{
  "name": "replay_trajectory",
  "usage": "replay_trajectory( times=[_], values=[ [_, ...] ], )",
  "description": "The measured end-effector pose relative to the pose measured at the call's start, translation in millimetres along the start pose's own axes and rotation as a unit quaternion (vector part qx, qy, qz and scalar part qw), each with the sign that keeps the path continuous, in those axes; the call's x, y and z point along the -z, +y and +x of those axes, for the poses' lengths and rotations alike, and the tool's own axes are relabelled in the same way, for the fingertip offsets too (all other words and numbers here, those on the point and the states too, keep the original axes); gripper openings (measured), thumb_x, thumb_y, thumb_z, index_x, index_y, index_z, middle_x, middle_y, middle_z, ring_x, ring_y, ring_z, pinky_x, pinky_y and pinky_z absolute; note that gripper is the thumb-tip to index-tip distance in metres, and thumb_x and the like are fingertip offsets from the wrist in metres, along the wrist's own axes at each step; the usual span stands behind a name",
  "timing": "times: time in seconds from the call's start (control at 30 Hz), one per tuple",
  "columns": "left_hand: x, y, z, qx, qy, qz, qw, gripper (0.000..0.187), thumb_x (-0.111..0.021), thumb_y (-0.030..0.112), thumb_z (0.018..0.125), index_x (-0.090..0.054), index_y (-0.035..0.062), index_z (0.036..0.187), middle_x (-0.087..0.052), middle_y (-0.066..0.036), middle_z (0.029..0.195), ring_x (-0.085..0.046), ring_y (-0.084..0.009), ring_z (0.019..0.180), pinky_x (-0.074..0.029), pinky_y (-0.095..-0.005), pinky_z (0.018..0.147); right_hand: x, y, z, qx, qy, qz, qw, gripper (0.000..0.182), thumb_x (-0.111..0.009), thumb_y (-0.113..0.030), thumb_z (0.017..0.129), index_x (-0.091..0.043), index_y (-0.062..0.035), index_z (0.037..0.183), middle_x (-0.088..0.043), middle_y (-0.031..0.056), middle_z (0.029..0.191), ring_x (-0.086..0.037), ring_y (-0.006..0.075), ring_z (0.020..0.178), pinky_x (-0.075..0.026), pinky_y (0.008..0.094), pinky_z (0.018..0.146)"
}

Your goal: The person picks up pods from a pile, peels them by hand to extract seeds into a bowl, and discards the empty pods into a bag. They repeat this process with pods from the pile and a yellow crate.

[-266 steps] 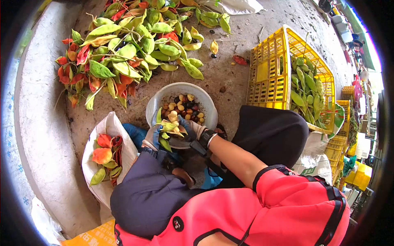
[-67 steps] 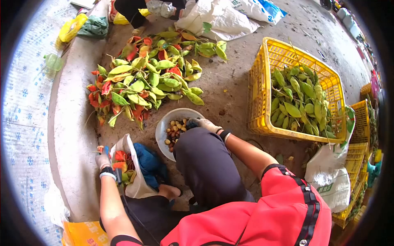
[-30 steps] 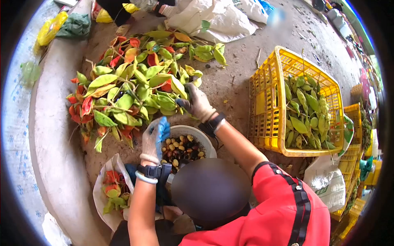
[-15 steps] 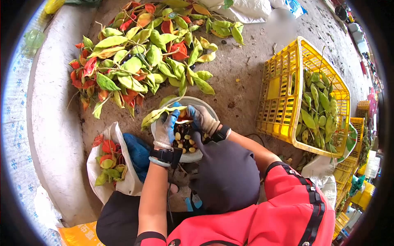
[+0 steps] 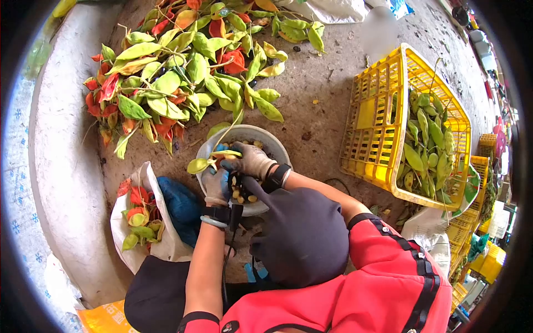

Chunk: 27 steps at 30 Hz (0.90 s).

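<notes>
Over a grey basin [image 5: 280, 145] I hold a split green seed pod [image 5: 199, 165] on a long stem, a bit of orange-red lining showing. My left hand [image 5: 215, 186], in a grey and blue glove, is closed on the pod's lower side. Gloved too, my right hand [image 5: 252, 160] grips its right end from above. Some fingertips are hidden behind the pod and the other hand. Dark and pale seeds [image 5: 240, 195] lie in the basin beneath my hands.
A large heap of green and red pods [image 5: 183, 77] lies beyond the basin. On the right, a tilted yellow crate [image 5: 375, 116] holds green pods. A white sack [image 5: 125, 222] with opened pods and a blue bag [image 5: 180, 208] sit at left, near a pale concrete ledge [image 5: 61, 139].
The pod has turned, its stem now pointing up. My left hand has moved lower and left, and my right hand has shifted left over the basin. The whole view has shifted slightly.
</notes>
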State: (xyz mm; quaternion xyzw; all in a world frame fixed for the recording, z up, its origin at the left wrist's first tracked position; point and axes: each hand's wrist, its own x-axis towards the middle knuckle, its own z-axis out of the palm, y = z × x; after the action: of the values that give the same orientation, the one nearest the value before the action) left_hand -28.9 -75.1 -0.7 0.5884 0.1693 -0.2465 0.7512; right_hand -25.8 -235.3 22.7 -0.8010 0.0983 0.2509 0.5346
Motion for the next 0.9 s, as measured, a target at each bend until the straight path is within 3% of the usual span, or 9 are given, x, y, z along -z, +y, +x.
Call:
replay_trajectory(
  times=[0.1,0.3,0.33,0.4,0.47,0.53,0.63,0.8,0.9],
  values=[
    [0.6,0.5,0.1,0.003,-0.010,-0.011,1.000,0.039,-0.046,-0.003,0.083,-0.055,-0.0027,0.121,-0.061,-0.011,0.109,-0.063,-0.0184,0.093,-0.054,-0.0294,0.079,-10.0,11.6,3.5,0.041,0.049,0.031,0.997,0.057,-0.065,-0.038,0.086,-0.052,-0.0041,0.130,-0.065,0.0210,0.111,-0.062,0.0384,0.105,-0.048,0.0427,0.089],
    [-1.6,-10.2,-8.4,-0.064,0.003,0.146,0.987,0.030,-0.047,-0.002,0.081,-0.059,-0.0005,0.108,-0.060,-0.002,0.084,-0.057,-0.0123,0.069,-0.046,-0.0261,0.060,-17.4,7.7,5.7,-0.058,0.080,0.067,0.993,0.048,-0.067,-0.037,0.083,-0.062,-0.0069,0.119,-0.065,0.0200,0.111,-0.062,0.0365,0.105,-0.048,0.0404,0.089],
    [2.4,-10.0,-9.0,-0.200,-0.023,0.304,0.931,0.024,-0.049,0.001,0.082,-0.061,-0.0001,0.103,-0.060,-0.002,0.083,-0.056,-0.0123,0.070,-0.046,-0.0274,0.061,-16.1,3.3,5.0,-0.069,0.084,0.058,0.992,0.047,-0.067,-0.037,0.082,-0.062,-0.0067,0.118,-0.065,0.0196,0.111,-0.062,0.0367,0.105,-0.048,0.0402,0.089],
    [15.4,-13.2,-6.8,-0.440,-0.070,0.566,0.693,0.016,-0.053,0.008,0.086,-0.064,0.0008,0.095,-0.060,-0.002,0.082,-0.056,-0.0122,0.072,-0.046,-0.0300,0.062,-13.6,-2.6,3.1,-0.077,0.087,0.081,0.990,0.046,-0.069,-0.034,0.080,-0.064,-0.0063,0.116,-0.065,0.0202,0.111,-0.062,0.0368,0.104,-0.049,0.0404,0.088],
    [23.6,-33.0,3.8,-0.247,-0.031,0.320,0.914,0.014,-0.052,0.011,0.088,-0.059,0.0015,0.097,-0.056,0.004,0.074,-0.055,-0.0126,0.066,-0.042,-0.0301,0.057,-14.9,-5.2,3.4,-0.067,0.092,0.095,0.989,0.046,-0.069,-0.033,0.079,-0.064,-0.0061,0.116,-0.064,0.0210,0.111,-0.062,0.0370,0.103,-0.049,0.0407,0.088],
    [13.1,-23.9,2.9,-0.038,0.001,0.033,0.999,0.023,-0.054,0.018,0.093,-0.060,0.0001,0.105,-0.062,0.000,0.084,-0.059,-0.0150,0.075,-0.047,-0.0321,0.064,-19.0,-4.1,7.0,-0.034,0.108,0.081,0.990,0.041,-0.069,-0.029,0.078,-0.065,-0.0051,0.110,-0.065,0.0215,0.108,-0.062,0.0378,0.101,-0.049,0.0417,0.086],
    [-26.3,7.1,-15.2,-0.172,0.020,0.011,0.985,0.033,-0.058,0.018,0.093,-0.059,0.0001,0.121,-0.062,-0.006,0.118,-0.058,-0.0174,0.105,-0.047,-0.0328,0.089,-22.2,-2.5,6.2,0.029,0.146,0.036,0.988,0.038,-0.069,-0.026,0.076,-0.065,-0.0047,0.107,-0.065,0.0211,0.106,-0.061,0.0385,0.101,-0.049,0.0428,0.086],
    [-22.2,11.4,-16.3,-0.172,0.002,0.116,0.978,0.041,-0.050,0.023,0.099,-0.051,-0.0011,0.132,-0.057,-0.010,0.125,-0.054,-0.0176,0.112,-0.043,-0.0325,0.095,-34.8,15.5,10.1,0.122,0.225,0.061,0.965,0.039,-0.069,-0.026,0.074,-0.065,-0.0083,0.109,-0.062,0.0190,0.111,-0.058,0.0378,0.106,-0.046,0.0445,0.091],
    [-53.0,41.1,-34.7,-0.171,0.007,0.145,0.974,0.041,-0.050,0.022,0.099,-0.050,-0.0014,0.132,-0.058,-0.010,0.124,-0.053,-0.0172,0.111,-0.041,-0.0318,0.095,-30.3,9.1,8.7,0.034,0.241,0.072,0.967,0.038,-0.067,-0.024,0.076,-0.064,-0.0088,0.111,-0.062,0.0214,0.109,-0.058,0.0406,0.105,-0.046,0.0454,0.091]
  ],
)
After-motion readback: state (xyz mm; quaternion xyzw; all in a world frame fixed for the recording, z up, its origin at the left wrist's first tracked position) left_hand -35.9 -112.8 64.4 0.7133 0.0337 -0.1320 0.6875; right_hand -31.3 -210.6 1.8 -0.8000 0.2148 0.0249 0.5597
